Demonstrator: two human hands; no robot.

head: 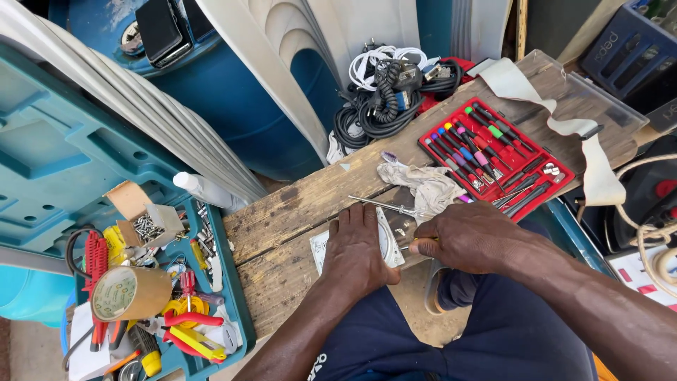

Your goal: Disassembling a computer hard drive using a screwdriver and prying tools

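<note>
On the weathered wooden bench (296, 212), a small white device (386, 243) lies flat under the left hand (358, 247), whose palm and spread fingers press down on it near the bench's near edge. The right hand (469, 236) sits just beside it on the right, fingers curled around a thin tool whose tip meets the device's edge; the tool itself is mostly hidden. A loose screwdriver (384, 206) lies just beyond the left fingertips, touching a crumpled grey rag (427, 187). Behind the rag stands an open red tray of precision screwdrivers (493, 155), and farther back a tangle of black and white cables (391, 88). To the left, below the bench, a teal toolbox tray (236, 310) holds a roll of brown tape (127, 293), a small carton of screws (147, 224) and pliers. Bare wood lies open left of the left hand, up to the bench's left edge.
</note>
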